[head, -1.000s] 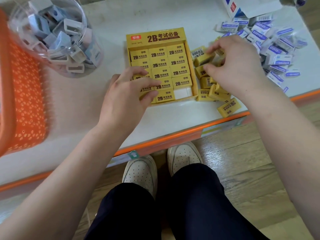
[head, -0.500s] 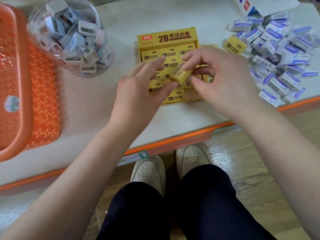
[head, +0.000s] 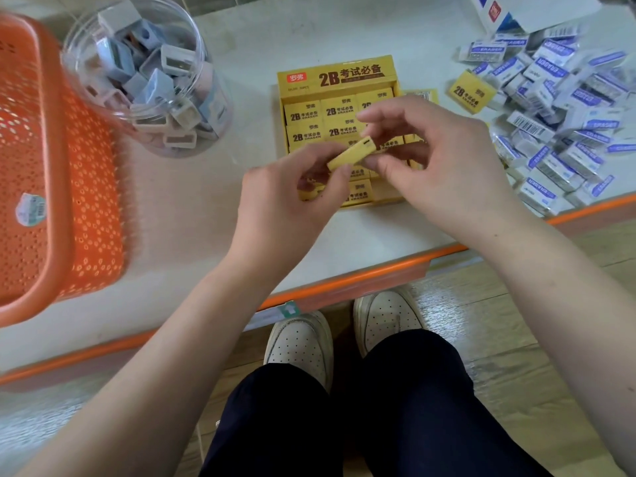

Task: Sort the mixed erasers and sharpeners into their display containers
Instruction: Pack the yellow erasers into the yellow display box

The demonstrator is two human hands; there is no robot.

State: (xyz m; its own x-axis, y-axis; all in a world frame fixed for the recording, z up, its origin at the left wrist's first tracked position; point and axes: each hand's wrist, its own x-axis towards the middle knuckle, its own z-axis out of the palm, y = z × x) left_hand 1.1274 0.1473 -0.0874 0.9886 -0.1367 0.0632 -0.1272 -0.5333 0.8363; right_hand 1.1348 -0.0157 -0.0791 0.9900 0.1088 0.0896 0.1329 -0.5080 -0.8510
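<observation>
Eraser [head: 351, 153] held just above the box [head: 335, 75]: my left hand [head: 292, 197] pinches its near end between thumb and forefinger, and my right hand [head: 444, 166] pinches the far end. Room appears to remain in the front row, partly hidden by my hands. I should turn the label upward, square it with the packed erasers [head: 304, 113], then seat it flat, not edge-first.

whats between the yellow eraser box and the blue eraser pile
Head view: one yellow 2B eraser by the pile, another eraser beside the box.
</observation>
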